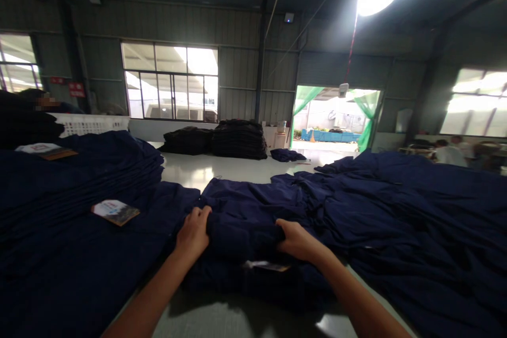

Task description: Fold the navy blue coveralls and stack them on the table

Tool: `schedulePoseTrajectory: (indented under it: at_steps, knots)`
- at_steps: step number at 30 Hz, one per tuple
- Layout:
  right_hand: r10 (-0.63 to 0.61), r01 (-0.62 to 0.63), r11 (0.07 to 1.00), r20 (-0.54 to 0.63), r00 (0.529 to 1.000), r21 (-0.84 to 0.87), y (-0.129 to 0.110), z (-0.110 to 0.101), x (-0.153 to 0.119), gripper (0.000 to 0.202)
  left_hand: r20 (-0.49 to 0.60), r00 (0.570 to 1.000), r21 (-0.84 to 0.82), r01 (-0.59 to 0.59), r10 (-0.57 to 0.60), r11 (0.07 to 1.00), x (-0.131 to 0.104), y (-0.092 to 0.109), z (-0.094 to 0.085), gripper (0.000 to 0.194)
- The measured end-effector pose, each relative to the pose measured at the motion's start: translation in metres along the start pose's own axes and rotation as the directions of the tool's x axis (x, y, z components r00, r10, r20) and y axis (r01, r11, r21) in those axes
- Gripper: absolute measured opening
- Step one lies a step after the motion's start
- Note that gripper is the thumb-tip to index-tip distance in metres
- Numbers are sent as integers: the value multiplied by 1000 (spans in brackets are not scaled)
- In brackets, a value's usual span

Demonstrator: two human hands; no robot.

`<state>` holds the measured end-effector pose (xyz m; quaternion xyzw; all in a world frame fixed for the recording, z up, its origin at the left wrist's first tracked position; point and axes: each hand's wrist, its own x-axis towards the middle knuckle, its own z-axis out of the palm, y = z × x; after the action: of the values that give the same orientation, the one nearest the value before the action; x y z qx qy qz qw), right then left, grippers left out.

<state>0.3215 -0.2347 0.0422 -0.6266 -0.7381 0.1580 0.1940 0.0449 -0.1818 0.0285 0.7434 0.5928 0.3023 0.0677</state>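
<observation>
- Navy folded garment [243,232], centred over the pale tabletop [214,319], between left hand [194,229] and right hand [298,240].
- Fingers of both curled onto opposite sides, holding cloth.
- Probably soft, limp and fairly light; hardly fragile.
- Best gripped at both side folds, clear of the hang tag [271,265].

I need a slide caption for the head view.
Left hand and right hand grip navy cloth between a layered stack and a rumpled heap.

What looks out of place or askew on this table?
No spill or damage shows. The navy heap on the right lies rumpled, unlike the layered navy stack on the left, and a small navy bundle sits apart toward the doorway.
</observation>
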Motion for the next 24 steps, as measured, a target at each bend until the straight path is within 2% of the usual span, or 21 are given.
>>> schedulePoseTrajectory:
  at_steps: [2,3,4,5,6,7,8,9,10,12,13,16,17,18,20,22,24]
  knots:
    - [-20,13,998,113,993,66,-3,-2,1,34,169,982,-58,-77,86,995,2,-3,2,33]
    - [-29,23,995,63,998,96,-4,-3,2,29,194,973,-111,-103,123,988,3,-4,1,27]
    - [-13,20,995,-69,998,101,-5,-4,3,24,160,979,-144,-102,125,984,5,-3,1,25]
    - [20,-1,997,-242,970,77,-5,-6,4,21,81,993,-143,-76,88,987,6,-2,0,26]
    - [59,-50,998,-392,918,33,-3,-6,5,21,-11,1000,-106,-29,28,994,6,-1,-1,30]
    - [90,-117,993,-472,877,-27,-1,-6,5,21,-82,996,-48,21,-25,999,6,0,-1,35]
    - [115,-181,979,-471,875,-97,2,-5,6,22,-111,992,30,68,-65,997,5,0,-1,40]
    - [137,-222,960,-407,903,-170,5,-2,6,22,-88,992,118,95,-85,988,3,0,1,44]
    - [155,-234,943,-310,938,-236,8,1,5,22,-19,995,201,95,-93,975,2,0,4,48]
    - [146,-182,931,-134,980,-315,13,7,3,25,104,990,302,56,-91,952,-2,-2,12,54]
    - [115,-138,935,-89,989,-327,14,9,2,29,122,990,315,30,-72,949,-3,-2,16,59]
    - [-69,34,952,-103,992,-304,8,11,0,55,65,995,304,-88,71,949,-6,1,23,72]
    - [-138,98,952,-122,983,-289,5,10,0,57,54,991,298,-136,126,945,-7,4,23,75]
    - [-203,161,948,-134,970,-276,1,8,0,52,56,983,294,-182,173,939,-8,7,22,76]
    - [-313,270,928,-143,939,-258,-7,6,0,26,68,969,291,-248,238,924,-11,14,19,79]
    - [-353,318,925,-157,922,-209,-14,3,-1,4,58,962,284,-272,267,919,-14,21,17,82]
    - [-336,333,942,-165,927,-44,-20,1,-4,8,1,963,271,-258,268,927,-16,25,17,78]
